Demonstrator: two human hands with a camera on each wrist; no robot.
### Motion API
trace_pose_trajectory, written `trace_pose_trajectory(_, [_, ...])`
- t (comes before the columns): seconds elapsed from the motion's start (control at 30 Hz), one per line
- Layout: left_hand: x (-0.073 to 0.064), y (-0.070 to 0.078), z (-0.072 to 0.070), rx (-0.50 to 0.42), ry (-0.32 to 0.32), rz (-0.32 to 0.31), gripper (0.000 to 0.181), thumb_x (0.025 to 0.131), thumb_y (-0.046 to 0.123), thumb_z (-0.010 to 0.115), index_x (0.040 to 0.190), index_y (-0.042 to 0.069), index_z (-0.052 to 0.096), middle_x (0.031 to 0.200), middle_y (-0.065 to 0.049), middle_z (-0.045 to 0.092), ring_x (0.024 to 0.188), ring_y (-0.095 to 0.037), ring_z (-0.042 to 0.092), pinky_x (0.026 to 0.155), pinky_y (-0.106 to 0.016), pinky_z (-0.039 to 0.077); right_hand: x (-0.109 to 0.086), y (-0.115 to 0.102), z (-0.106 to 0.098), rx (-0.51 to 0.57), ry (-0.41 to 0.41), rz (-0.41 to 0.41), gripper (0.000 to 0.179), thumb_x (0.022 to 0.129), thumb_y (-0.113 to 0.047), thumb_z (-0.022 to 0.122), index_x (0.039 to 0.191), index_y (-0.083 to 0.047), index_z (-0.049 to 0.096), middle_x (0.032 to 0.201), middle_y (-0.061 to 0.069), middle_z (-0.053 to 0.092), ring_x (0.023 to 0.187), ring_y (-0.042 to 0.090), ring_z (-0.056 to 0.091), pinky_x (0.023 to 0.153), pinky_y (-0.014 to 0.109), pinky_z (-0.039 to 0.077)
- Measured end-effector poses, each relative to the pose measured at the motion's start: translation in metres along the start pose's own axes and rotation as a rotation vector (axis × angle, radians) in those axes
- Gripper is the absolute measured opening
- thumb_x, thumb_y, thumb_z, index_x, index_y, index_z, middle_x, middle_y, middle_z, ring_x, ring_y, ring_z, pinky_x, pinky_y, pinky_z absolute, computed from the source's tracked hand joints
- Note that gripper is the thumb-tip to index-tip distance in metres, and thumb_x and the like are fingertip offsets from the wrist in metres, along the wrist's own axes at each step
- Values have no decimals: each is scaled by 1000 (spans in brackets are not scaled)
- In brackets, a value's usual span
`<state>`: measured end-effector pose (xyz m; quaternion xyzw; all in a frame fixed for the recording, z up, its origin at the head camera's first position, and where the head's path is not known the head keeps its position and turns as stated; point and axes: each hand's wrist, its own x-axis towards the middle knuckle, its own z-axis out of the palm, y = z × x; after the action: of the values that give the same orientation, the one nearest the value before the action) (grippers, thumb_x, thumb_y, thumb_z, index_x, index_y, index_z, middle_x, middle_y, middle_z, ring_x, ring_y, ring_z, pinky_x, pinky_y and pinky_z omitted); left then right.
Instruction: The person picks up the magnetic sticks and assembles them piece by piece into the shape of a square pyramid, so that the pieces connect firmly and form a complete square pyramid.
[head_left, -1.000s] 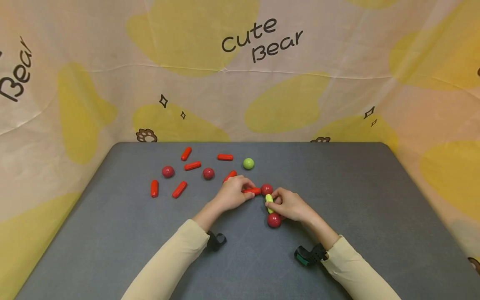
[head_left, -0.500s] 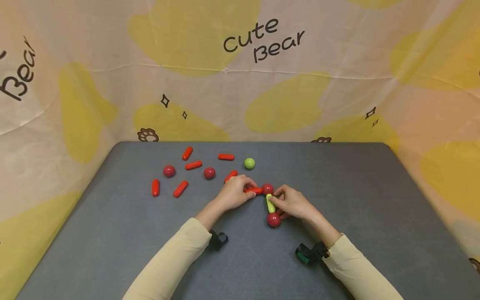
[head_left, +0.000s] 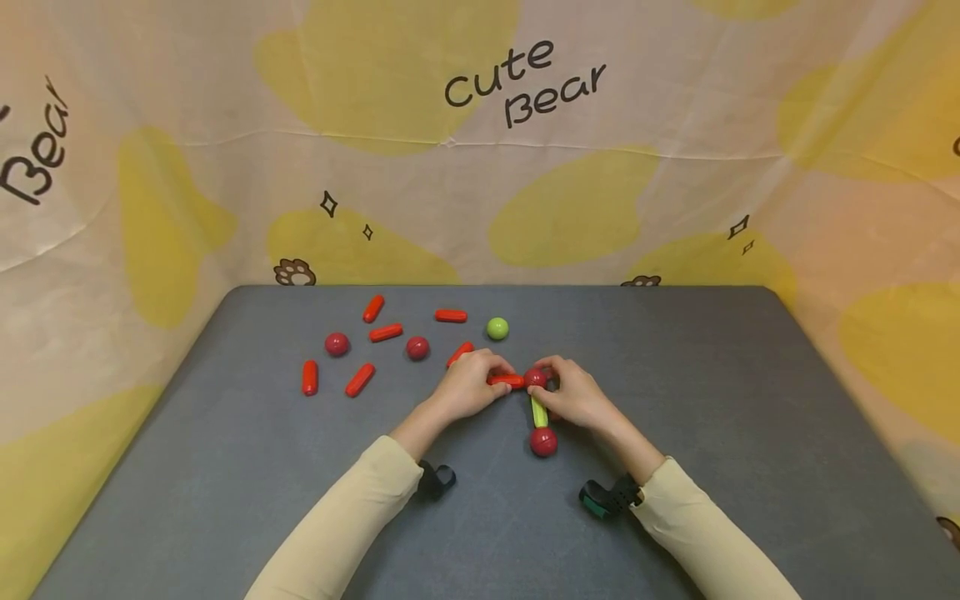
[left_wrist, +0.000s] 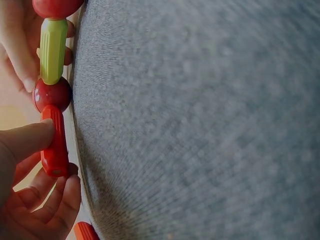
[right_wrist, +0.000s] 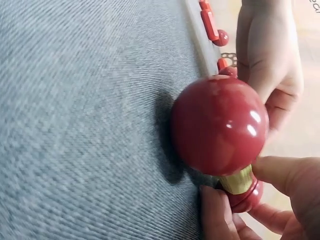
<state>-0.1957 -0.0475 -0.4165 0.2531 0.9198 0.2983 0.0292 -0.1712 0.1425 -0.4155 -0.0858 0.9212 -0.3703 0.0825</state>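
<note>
My left hand (head_left: 467, 385) pinches a short red toy rod (left_wrist: 55, 145) between thumb and fingers. One end of this rod meets a red ball (head_left: 536, 377). From that ball a yellow-green rod (head_left: 539, 412) runs toward the front, ending at a larger-looking red ball (right_wrist: 220, 125). My right hand (head_left: 576, 395) grips the middle ball, thumb on the near side where the yellow-green rod joins and fingers behind it. In the right wrist view the end ball covers most of this joint. The joined pieces form a bent chain close over the grey table (head_left: 712, 400).
Left of the hands lie several loose red rods (head_left: 360, 380) and two red balls, one (head_left: 417, 348) nearer the hands. A green ball (head_left: 497, 328) sits behind the hands. One red rod (head_left: 460, 352) is partly hidden by the left hand. A printed cloth (head_left: 450, 208) hangs behind the table.
My right hand has slid from the yellow-green rod up to the middle red ball. The end ball has shifted slightly left. My left hand stays nearly still on the red rod.
</note>
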Motion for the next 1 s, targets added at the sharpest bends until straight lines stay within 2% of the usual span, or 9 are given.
trace_pose_trajectory(0.17, [0,1,0,2,1,-4,13,80,14,70,93,12,71,83,0,62,71,-12,55,68,-27,43,2,1,2,1,5,-21,37,83,-18,66,114,-1,55,95,11,60,74,18,53,61,27,43])
trace_pose_trajectory(0.53, [-1,2,-1,0,2,-5,13,79,13,70,93,11,71,83,0,62,72,-11,55,66,-26,44,4,0,4,98,-15,30,33,84,-15,65,112,-3,55,94,12,59,51,12,54,50,27,47])
trace_pose_trajectory(0.77, [-1,-1,-2,-3,8,-1,14,79,14,70,93,12,71,83,1,62,72,-11,56,66,-25,44,4,1,3,139,-27,49,31,85,-14,64,112,-4,54,95,12,58,51,13,56,49,27,48])
trace_pose_trajectory(1.0, [-4,-3,-11,-32,32,-23,16,79,14,71,95,12,71,86,0,63,77,-13,59,67,-28,47,4,2,4,134,-19,44,30,85,-14,64,111,-3,54,94,12,59,51,12,56,49,27,48])
